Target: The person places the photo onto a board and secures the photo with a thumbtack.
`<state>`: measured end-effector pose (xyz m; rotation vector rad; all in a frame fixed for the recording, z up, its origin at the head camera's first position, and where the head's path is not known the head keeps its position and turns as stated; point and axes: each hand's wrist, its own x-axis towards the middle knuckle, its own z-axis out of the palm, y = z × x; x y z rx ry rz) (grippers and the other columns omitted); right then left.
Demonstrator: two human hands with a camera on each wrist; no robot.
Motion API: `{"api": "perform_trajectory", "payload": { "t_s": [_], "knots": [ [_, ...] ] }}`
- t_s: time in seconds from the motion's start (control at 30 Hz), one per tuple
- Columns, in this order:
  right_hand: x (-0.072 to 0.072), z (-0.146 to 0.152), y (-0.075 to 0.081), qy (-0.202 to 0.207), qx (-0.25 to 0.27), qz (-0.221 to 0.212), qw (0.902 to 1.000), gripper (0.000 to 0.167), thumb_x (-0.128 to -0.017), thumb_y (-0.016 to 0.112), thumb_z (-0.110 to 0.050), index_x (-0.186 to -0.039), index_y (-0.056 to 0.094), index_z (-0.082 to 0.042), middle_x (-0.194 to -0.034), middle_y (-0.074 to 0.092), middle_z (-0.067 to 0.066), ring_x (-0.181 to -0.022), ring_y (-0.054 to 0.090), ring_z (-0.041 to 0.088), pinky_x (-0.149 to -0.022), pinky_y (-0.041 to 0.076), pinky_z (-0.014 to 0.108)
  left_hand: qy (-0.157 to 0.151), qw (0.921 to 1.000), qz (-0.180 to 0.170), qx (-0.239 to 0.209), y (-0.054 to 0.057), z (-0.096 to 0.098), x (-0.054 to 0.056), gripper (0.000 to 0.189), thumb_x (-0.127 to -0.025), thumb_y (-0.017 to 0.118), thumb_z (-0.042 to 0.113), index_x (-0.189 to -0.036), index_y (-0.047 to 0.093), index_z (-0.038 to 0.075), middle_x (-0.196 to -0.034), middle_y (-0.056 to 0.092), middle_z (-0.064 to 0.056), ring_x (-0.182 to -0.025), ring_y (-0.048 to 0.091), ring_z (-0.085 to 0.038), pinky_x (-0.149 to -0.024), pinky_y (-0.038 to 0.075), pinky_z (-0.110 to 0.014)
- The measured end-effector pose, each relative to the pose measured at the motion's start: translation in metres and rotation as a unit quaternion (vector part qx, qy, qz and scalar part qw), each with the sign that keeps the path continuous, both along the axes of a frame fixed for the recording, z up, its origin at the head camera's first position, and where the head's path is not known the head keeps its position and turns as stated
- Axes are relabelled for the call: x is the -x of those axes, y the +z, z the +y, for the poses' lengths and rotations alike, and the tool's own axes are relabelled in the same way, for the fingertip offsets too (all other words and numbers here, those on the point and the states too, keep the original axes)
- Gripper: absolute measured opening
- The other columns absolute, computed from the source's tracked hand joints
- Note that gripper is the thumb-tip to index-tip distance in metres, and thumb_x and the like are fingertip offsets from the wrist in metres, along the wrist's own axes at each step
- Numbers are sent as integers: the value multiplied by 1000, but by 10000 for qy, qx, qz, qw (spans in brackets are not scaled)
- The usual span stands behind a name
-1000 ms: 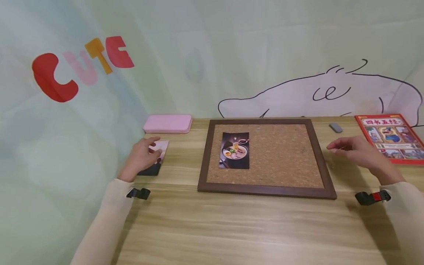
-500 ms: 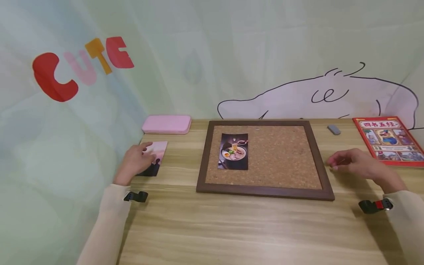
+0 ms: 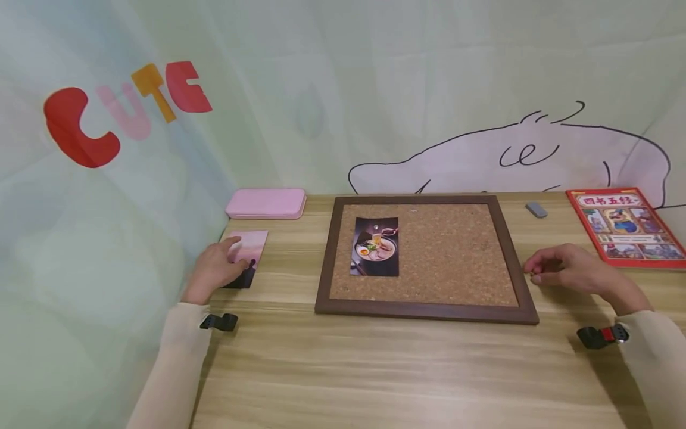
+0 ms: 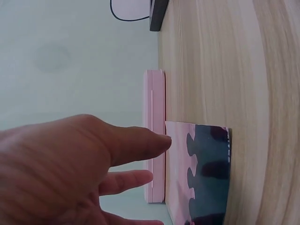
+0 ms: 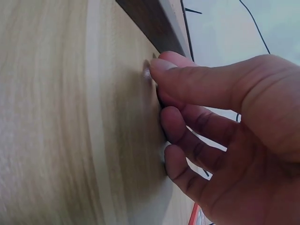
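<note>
At the left, my left hand (image 3: 211,271) reaches over a photo card (image 3: 256,240) with a pink sky and dark silhouettes. Its thumb and fingers are extended, the thumb tip right at the card's edge in the left wrist view. Beside the corkboard's right frame, my right hand (image 3: 576,271) pinches a small shiny thumbtack (image 5: 147,73) between thumb and forefinger, close over the tabletop. Its other fingers are curled. The brown-framed corkboard (image 3: 450,256) lies between the hands. A ramen photo (image 3: 375,253) is on its left part, with a shiny tack at its top.
Behind the left hand is a pink pencil case (image 3: 266,204). A grey eraser-like block (image 3: 536,210) and a red book (image 3: 624,226) lie at the back right of the wooden table (image 3: 375,369). A printed curtain (image 3: 300,89) hangs behind and at the left.
My left hand has come down closer to the pink photo card. The right hand has lowered to the tabletop beside the board and taken the thumbtack between its fingertips.
</note>
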<state>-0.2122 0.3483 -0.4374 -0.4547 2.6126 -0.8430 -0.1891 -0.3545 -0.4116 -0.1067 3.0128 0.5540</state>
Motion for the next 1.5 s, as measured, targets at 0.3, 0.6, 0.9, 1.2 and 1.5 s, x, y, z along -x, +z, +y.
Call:
{"api": "perform_trajectory", "payload": {
  "t_s": [0.3, 0.6, 0.9, 1.2, 1.5],
  "knots": [
    [0, 0, -2, -80, -212, 258, 9994, 8, -94, 80, -8, -102, 80, -9, -101, 78, 3, -85, 54, -3, -77, 45, 19, 4, 9998, -173, 52, -3, -1, 1, 72, -101, 65, 28, -157, 41, -10, -156, 45, -42, -144, 42, -61, -120, 36, -71],
    [1, 0, -3, -165, -265, 436, 9986, 6, -93, 81, -10, -99, 81, -11, -100, 79, 3, -85, 54, -5, -77, 44, 20, 191, 9989, -415, 99, -7, 0, 1, 73, -102, 65, 30, -161, 39, -6, -161, 41, -40, -147, 40, -60, -120, 35, -73],
    [0, 0, -5, -291, -278, 448, 9982, 5, -96, 80, -14, -101, 80, -13, -101, 78, 2, -85, 56, -2, -77, 44, 20, 188, 9996, -136, 178, -11, 3, -1, 72, -100, 68, 28, -157, 43, -7, -148, 53, -42, -139, 47, -61, -117, 35, -72],
    [2, -1, -1, -408, -399, 437, 9974, 11, -100, 75, -15, -107, 80, -9, -103, 77, 3, -87, 57, 4, -76, 45, 21, 409, 9991, -99, 105, -11, 3, 0, 74, -99, 71, 28, -156, 43, -10, -150, 51, -42, -138, 46, -61, -116, 36, -71],
    [3, -1, 1, -665, -317, 526, 9959, 12, -104, 71, -14, -107, 78, -5, -105, 74, 8, -90, 56, 9, -76, 45, 18, 481, 9982, 241, -253, -9, -7, 1, 66, -96, 64, 11, -154, 44, -12, -147, 53, -44, -124, 54, -55, -107, 47, -67]
  ]
}}
